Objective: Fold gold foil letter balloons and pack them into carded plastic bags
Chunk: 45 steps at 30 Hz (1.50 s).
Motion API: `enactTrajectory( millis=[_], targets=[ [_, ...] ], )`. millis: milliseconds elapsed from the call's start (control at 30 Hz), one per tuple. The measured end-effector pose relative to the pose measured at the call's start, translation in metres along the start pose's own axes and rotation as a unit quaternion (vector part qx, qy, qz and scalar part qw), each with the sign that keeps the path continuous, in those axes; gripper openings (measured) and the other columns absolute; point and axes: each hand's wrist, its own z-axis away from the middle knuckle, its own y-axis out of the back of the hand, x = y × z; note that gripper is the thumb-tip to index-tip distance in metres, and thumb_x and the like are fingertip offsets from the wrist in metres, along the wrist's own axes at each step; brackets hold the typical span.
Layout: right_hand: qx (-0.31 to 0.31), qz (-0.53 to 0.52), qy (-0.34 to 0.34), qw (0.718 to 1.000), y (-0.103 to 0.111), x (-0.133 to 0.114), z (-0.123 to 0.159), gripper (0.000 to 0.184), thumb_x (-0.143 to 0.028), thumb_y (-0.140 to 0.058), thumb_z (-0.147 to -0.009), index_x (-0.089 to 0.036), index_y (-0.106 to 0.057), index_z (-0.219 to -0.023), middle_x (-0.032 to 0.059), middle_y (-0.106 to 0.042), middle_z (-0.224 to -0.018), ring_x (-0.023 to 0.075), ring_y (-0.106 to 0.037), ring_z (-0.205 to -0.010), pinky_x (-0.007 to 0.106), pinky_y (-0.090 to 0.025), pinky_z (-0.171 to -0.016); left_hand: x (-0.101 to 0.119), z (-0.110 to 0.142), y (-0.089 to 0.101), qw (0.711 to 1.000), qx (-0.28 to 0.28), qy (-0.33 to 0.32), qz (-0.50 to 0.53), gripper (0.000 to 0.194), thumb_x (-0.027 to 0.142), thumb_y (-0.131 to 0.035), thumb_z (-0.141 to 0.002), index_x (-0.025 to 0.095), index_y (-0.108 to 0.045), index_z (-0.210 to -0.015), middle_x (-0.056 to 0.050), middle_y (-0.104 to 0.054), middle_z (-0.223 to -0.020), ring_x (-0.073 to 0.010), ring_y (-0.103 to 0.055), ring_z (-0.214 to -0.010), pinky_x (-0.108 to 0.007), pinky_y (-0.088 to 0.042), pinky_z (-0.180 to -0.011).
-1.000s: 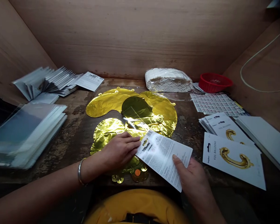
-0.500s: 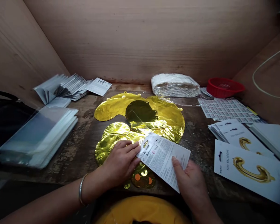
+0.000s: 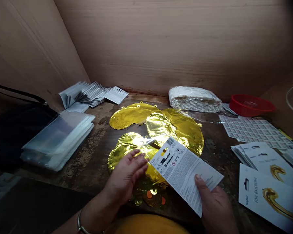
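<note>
Gripping a white printed card point(image 3: 185, 175) near its lower right end: right hand point(image 3: 217, 206), thumb on top, fingers hidden underneath. Left hand point(image 3: 128, 174) half spread, fingers loosely bent, right by the card's other end; can't tell if the fingertips touch it. Card is held over the near right part of the gold foil balloons point(image 3: 128, 118), printed back up. Long axis runs diagonally, upper left to lower right; hang-hole end points up-left, away from the person, plain end toward the right wrist.

Writing on card: barcode at far corner, CE mark, red prohibition symbol, dense small print, not readable. Balloons lie flat and overlapping on the bench point(image 3: 75, 162); card and left hand cover part of them, glare washes out some edges. Orange dots point(image 3: 149, 194) show at their near end.

Further out, right: front card point(image 3: 252, 191) reads "FOIL BALLOONS", picture of a curved gold balloon, cut off by frame edge; small brand line too fine to be sure of. Behind it, more cards point(image 3: 261, 152), label sheets point(image 3: 254, 130) with illegible print, red basket point(image 3: 251, 105). At the back, plastic-wrapped white bundle point(image 3: 195, 99), contents unclear. Left: clear sleeves point(image 3: 61, 139), fanned papers point(image 3: 84, 92), dark bag point(image 3: 12, 130) cropped by frame.
</note>
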Motion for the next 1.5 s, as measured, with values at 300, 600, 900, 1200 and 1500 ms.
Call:
enactTrajectory(
  millis=[300, 600, 900, 1200, 1500],
  targets=[
    [0.039, 0.106, 0.02, 0.993, -0.003, -0.012, 0.002, 0.058, -0.06, -0.072, -0.069, -0.015, -0.069, -0.105, 0.0105, -0.076, -0.087, 0.0335, -0.072, -0.077, 0.037, -0.06, -0.059, -0.017, 0.005, -0.011, 0.998, -0.065, -0.003, -0.015, 0.051, 0.033, -0.08, -0.073, 0.015, -0.061, -0.117, -0.005, -0.072, -0.088, -0.0173, -0.068, -0.084, -0.029, -0.055, -0.079],
    [0.095, 0.309, 0.152, 0.934, -0.004, -0.017, 0.01, 0.053, -0.059, -0.063, -0.075, -0.014, -0.072, -0.102, 0.0151, -0.074, -0.096, 0.0393, -0.067, -0.098, 0.041, -0.056, -0.076, -0.024, 0.012, -0.021, 0.995, -0.069, -0.054, -0.057, 0.023, 0.032, -0.076, -0.074, 0.015, -0.071, -0.089, -0.008, -0.074, -0.091, -0.0206, -0.069, -0.084, -0.03, -0.055, -0.078],
    [0.039, 0.168, 0.105, 0.979, -0.019, -0.013, 0.007, 0.053, -0.055, -0.07, -0.071, -0.016, -0.068, -0.107, 0.0116, -0.075, -0.094, 0.0358, -0.07, -0.089, 0.038, -0.06, -0.068, -0.03, 0.019, -0.032, 0.994, -0.104, -0.03, -0.018, 0.026, 0.031, -0.076, -0.075, 0.017, -0.07, -0.096, -0.009, -0.073, -0.101, -0.0254, -0.069, -0.096, -0.038, -0.053, -0.091],
    [-0.084, 0.009, 0.01, 0.996, -0.015, 0.007, 0.003, 0.054, -0.052, -0.073, -0.076, -0.016, -0.065, -0.115, 0.0119, -0.074, -0.104, 0.0333, -0.069, -0.097, 0.043, -0.059, -0.08, -0.02, 0.003, -0.026, 0.992, -0.031, -0.024, 0.121, 0.046, 0.033, -0.077, -0.076, 0.014, -0.06, -0.115, -0.011, -0.072, -0.105, -0.0246, -0.068, -0.095, -0.039, -0.053, -0.089],
    [-0.103, 0.034, 0.062, 0.992, -0.022, 0.014, 0.003, 0.046, -0.051, -0.071, -0.077, -0.016, -0.07, -0.108, 0.0122, -0.072, -0.109, 0.0324, -0.068, -0.1, 0.042, -0.057, -0.086, -0.04, 0.001, -0.04, 0.99, -0.071, -0.033, 0.12, 0.031, 0.031, -0.074, -0.08, 0.014, -0.067, -0.105, -0.01, -0.073, -0.102, -0.0257, -0.069, -0.096, -0.039, -0.054, -0.089]
  ],
)
